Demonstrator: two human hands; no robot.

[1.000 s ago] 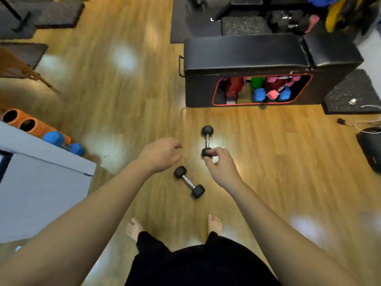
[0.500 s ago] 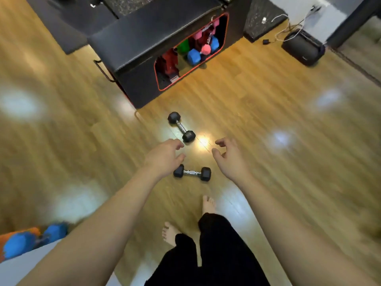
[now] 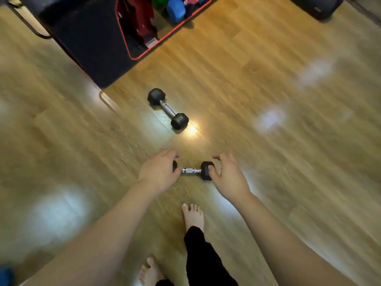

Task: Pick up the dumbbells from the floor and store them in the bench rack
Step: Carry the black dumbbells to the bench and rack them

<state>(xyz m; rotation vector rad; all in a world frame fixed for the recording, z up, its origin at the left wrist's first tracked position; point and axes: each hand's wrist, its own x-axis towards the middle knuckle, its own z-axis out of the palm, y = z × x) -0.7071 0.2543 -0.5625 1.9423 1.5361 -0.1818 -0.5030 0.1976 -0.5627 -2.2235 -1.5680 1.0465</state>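
Note:
Two black hex dumbbells with chrome handles lie on the wooden floor. The far dumbbell (image 3: 168, 108) rests slantwise in front of the bench rack (image 3: 92, 50), a black bench with a red-rimmed opening at the top of the view. The near dumbbell (image 3: 192, 170) lies crosswise between my hands. My left hand (image 3: 158, 172) is loosely curled over its left head and hides it; whether it touches is unclear. My right hand (image 3: 226, 176) has spread fingers, with the thumb against the right head. Neither hand holds anything.
Inside the rack opening are a blue dumbbell (image 3: 175, 8) and red weights (image 3: 142, 17). A metal handle (image 3: 31, 27) sticks out of the bench's left end. A black case (image 3: 317, 7) sits top right. My bare feet (image 3: 192, 215) stand just behind the near dumbbell.
The view has swung and come closer to the floor. My right hand has left the far dumbbell, and both hands have come down to the ends of the near dumbbell.

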